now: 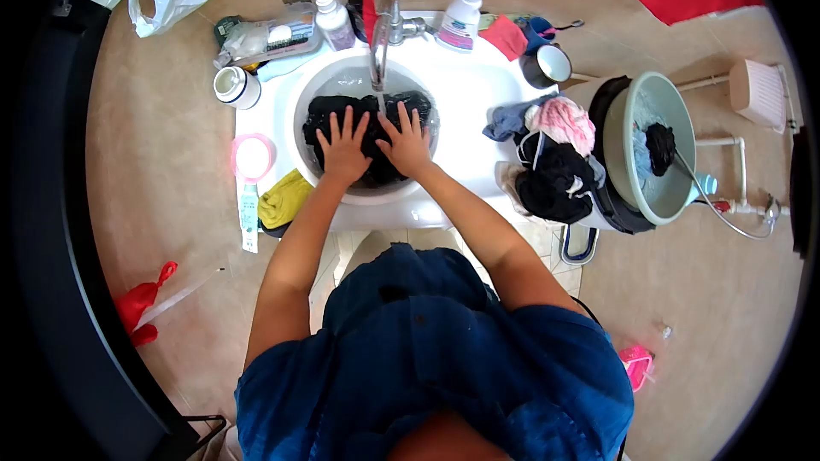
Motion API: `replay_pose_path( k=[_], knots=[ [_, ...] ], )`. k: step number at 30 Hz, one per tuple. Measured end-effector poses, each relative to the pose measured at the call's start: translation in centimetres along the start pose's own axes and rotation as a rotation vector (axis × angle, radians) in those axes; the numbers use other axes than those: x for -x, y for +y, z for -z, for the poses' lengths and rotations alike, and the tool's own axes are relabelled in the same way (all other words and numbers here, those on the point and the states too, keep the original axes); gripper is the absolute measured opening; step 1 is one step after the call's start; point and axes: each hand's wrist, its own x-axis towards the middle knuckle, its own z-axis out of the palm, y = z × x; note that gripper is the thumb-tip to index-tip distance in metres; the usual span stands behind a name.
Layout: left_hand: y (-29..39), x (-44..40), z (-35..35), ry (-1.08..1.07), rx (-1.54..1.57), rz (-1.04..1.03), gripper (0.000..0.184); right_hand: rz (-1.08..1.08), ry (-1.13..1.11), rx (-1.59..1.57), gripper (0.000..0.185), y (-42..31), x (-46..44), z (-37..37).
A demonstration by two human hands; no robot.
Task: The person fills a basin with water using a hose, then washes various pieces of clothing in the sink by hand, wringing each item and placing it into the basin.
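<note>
A dark, wet piece of clothing (323, 114) lies bunched in a white round basin (301, 92) set in the sink. Above it the metal faucet (381, 51) runs a thin stream of water onto the cloth. My left hand (345, 152) presses flat on the left part of the clothing, fingers spread. Just across from it, my right hand (406, 143) rests on the right part, its fingers also apart and stretched toward the faucet. Neither hand grips the fabric. The underside of the clothing is hidden.
Right of the basin, a pile of clothes (551, 175) sits on the white counter (478, 94), near a green-grey tub (675, 98) holding water and cloth. Behind stand a pump bottle (333, 21) and a white bottle (459, 21). A yellow cloth (287, 198) lies at left.
</note>
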Motion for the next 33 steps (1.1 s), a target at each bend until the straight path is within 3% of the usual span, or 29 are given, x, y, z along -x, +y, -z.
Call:
replay_pose_path(
  k=[6,9,12,14,15,16,17,20,23,24,27,28,30,32,33],
  knots=[
    [0.0,-3.4,-2.8,-0.216,-0.048,0.031,0.104,0.053,-0.008,0.211,0.062,1.2,-2.3,-3.1],
    [-0.3,-5.1,-4.4,-0.288,-0.071,0.043,0.096,0.024,-0.122,0.167,0.055,0.8,-3.4,-2.9],
    [-0.5,-6.5,-5.9,-0.32,-0.038,0.054,0.089,-0.006,-0.239,0.379,0.065,1.5,-4.4,-5.0],
    [-0.1,-7.1,-3.6,-0.388,0.057,0.069,0.085,0.012,-0.138,0.334,0.065,3.0,-5.2,-7.0],
    [-0.1,-7.3,-4.6,-0.302,0.033,0.058,0.081,0.024,-0.087,0.311,0.065,3.6,-5.4,-7.6],
    [-0.4,-7.4,-6.1,-0.217,0.007,0.05,0.076,0.03,-0.27,0.396,0.061,0.8,-5.3,-2.9],
    [-0.6,-7.4,-7.5,-0.132,-0.02,0.044,0.071,0.042,-0.252,0.396,0.061,1.3,-5.5,-3.4],
    [-0.9,-8.7,-9.0,-0.087,-0.183,0.014,0.054,0.074,-0.213,0.447,0.065,2.0,-5.6,-4.3],
    [-1.1,-7.4,-4.0,-0.091,-0.042,-0.012,0.044,0.043,-0.121,0.124,0.062,1.8,-5.0,-2.9],
    [-1.5,-7.1,-2.8,0.036,0.096,-0.033,0.034,0.055,0.005,0.024,0.05,2.3,-4.9,-3.0],
    [-1.8,-7.0,-0.8,0.189,0.49,0.213,0.031,-0.291,0.339,-0.617,0.038,2.3,-2.0,-4.1],
    [-1.3,-6.5,0.1,0.226,0.51,0.207,0.031,-0.374,0.31,-0.643,0.044,2.8,-1.8,-4.8],
    [0.8,-4.8,0.7,0.204,0.552,0.18,0.031,-0.661,0.226,-1.186,0.045,1.3,-1.5,-4.4],
    [3.6,-2.9,2.3,0.133,0.607,0.148,0.026,-0.742,-0.069,-1.662,0.072,3.0,-2.3,-7.2],
    [5.1,-1.9,3.7,0.07,0.643,0.133,0.023,-0.824,-0.195,-1.794,0.074,3.8,-2.6,-7.6]
  ],
)
